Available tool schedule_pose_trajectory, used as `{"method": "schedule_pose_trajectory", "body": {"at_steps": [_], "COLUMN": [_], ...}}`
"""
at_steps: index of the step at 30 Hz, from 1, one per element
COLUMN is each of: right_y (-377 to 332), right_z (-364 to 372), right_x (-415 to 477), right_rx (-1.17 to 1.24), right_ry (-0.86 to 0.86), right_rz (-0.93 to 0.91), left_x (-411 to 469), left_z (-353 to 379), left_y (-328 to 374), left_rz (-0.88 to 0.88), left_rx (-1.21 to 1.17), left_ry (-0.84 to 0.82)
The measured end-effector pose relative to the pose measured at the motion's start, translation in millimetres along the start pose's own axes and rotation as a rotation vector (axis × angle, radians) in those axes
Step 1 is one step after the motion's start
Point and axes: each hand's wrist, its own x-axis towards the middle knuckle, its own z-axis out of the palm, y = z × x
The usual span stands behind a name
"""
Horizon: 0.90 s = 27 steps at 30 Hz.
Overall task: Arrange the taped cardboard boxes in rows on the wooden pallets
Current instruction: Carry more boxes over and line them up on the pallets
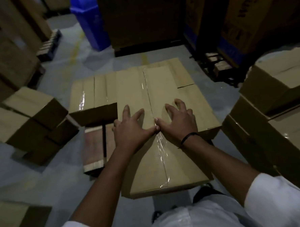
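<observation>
Head view: I am pressing my left hand and right hand, fingers spread and gripping nothing, on the taped box at twelve o'clock; the wooden pallet is showing at nine o'clock.

Dim indoor storage area around me, low overall light, grey concrete floor underfoot, faded yellow line marking running away from me, blue bin ahead to my left, dark tall stack directly ahead, large printed cartons at far right.
</observation>
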Motion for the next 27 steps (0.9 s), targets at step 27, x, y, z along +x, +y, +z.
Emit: {"method": "schedule_pose_trajectory", "body": {"at_steps": [27], "right_y": [-42], "right_z": [191], "right_x": [199], "right_rx": [-0.119], "right_ry": [-0.336], "right_rz": [-0.094], "left_x": [203], "left_z": [75], "left_y": [-154], "left_rz": [-0.138], "left_rx": [-0.089], "left_ry": [-0.194]}}
